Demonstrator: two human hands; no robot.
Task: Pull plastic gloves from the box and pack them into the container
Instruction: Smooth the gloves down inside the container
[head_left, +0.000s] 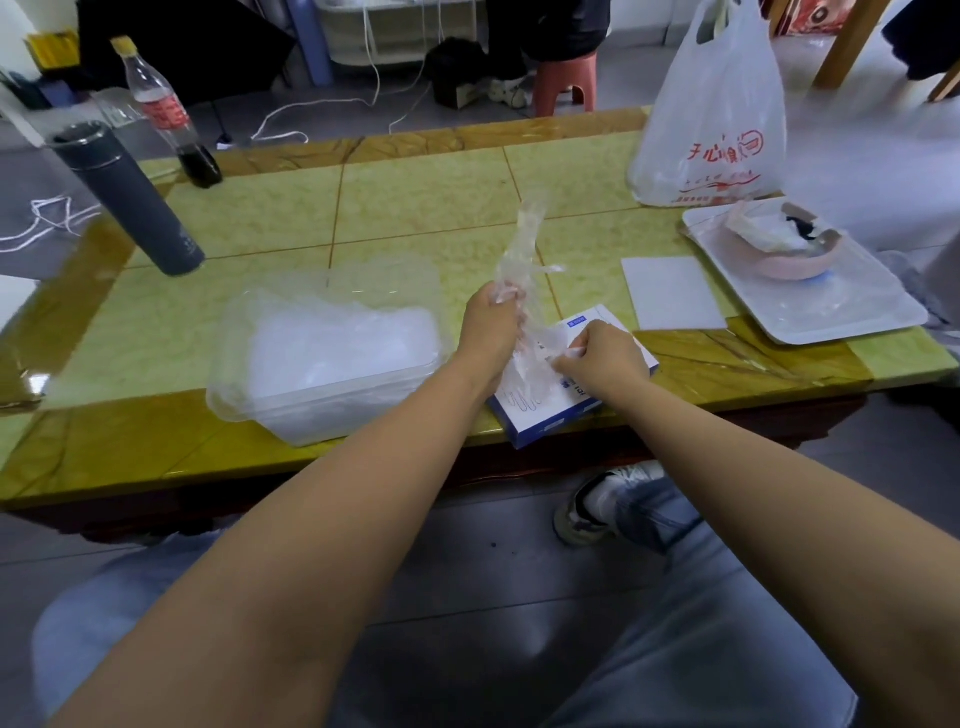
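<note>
A white and blue glove box (558, 400) lies flat at the table's near edge. My left hand (491, 325) grips a clear plastic glove (524, 244) that stands up above the box. My right hand (602, 356) rests over the box top and pinches another clear glove where it comes out of the box. Left of the box stands a clear plastic container (322, 358) with its lid hinged open behind; crumpled clear gloves lie inside it.
A grey flask (130, 200) and a cola bottle (166, 114) stand at the far left. A white card (672, 293), a white tray (810, 291) with a pink bowl and a white plastic bag (711, 119) occupy the right side. My legs are under the table edge.
</note>
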